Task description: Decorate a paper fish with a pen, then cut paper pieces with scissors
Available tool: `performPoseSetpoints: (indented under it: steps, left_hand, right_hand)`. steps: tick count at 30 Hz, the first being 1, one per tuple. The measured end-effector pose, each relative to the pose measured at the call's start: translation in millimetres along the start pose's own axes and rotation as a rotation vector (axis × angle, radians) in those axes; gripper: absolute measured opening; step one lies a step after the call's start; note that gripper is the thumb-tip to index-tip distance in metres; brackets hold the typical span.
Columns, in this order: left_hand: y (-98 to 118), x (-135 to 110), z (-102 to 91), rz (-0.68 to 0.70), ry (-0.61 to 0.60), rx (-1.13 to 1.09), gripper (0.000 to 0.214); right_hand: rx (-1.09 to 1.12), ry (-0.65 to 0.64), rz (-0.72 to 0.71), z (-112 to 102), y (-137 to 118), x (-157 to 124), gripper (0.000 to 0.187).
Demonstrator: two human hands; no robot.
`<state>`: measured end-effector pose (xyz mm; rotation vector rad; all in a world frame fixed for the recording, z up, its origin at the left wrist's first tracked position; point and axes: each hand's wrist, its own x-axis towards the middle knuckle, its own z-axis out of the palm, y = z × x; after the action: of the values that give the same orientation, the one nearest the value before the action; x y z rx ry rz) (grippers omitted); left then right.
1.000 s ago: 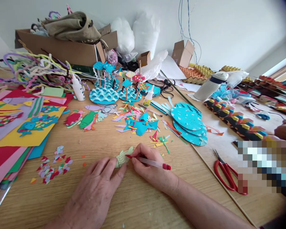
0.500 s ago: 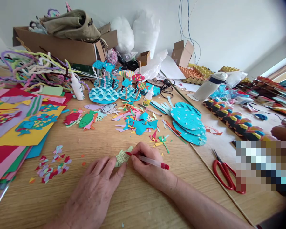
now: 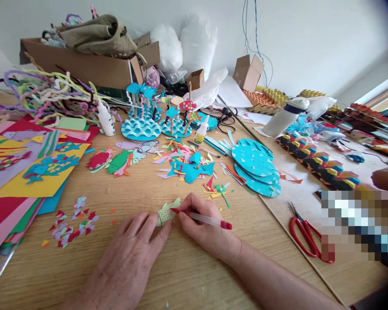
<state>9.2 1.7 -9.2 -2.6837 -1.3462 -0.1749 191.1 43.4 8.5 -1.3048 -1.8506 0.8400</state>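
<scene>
A small pale-green paper fish [image 3: 164, 214] lies on the table, with scale lines drawn across its body. My left hand [image 3: 129, 249] rests around its left end, thumb at the lower edge and fingers on the near part, keeping it against the wood; the fish's head end is partly hidden. In the closed fingers of my right hand [image 3: 202, 224] is a red pen [image 3: 210, 220] with a clear barrel, its tip touching the fish near the tail. Cut paper fish in red and green, such as the green fish [image 3: 119, 162], lie beyond my hands.
Paper scraps [image 3: 190, 168] and blue discs [image 3: 254, 157] lie ahead. Coloured sheets [image 3: 6, 215] and small paper bits [image 3: 73, 228] are on the left. Red-handled scissors [image 3: 305, 237] and a thin stick [image 3: 287, 234] lie right. Glue bottles [image 3: 106, 118] stand behind. Another person's hand [image 3: 386, 177] shows far right.
Both hands stay in almost the same place. The pen in my right hand has tilted a little and its tip has shifted very slightly on the fish. The view moved slightly.
</scene>
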Motion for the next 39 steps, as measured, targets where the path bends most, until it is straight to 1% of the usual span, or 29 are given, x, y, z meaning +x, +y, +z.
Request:
performPoseSetpoints:
  steps: [10, 20, 30, 34, 39]
  left_hand:
    - [-2.1, -1.2, 4.4, 0.013, 0.025, -0.022, 0.061]
    - [-2.2, -1.6, 4.8, 0.014, 0.045, -0.045, 0.060]
    - [-1.5, -1.5, 4.3, 0.028, 0.049, -0.004, 0.061]
    - [-2.6, -2.1, 6.5, 0.010, 0.041, -0.023, 0.062]
    - [-2.8, -2.2, 9.2, 0.014, 0.054, -0.043, 0.062]
  right_hand:
    - [-0.054, 0.019, -0.012, 0.8, -0.1, -0.7, 0.012]
    - [-0.037, 0.012, -0.033, 1.4, 1.4, -2.2, 0.012]
    - [-0.004, 0.013, 0.038, -3.6, -4.4, -1.1, 0.009]
    - [-0.020, 0.022, 0.030, -3.0, -3.4, -0.8, 0.010]
    - [-0.012, -0.010, 0.024, -2.5, -3.6, -0.7, 0.011]
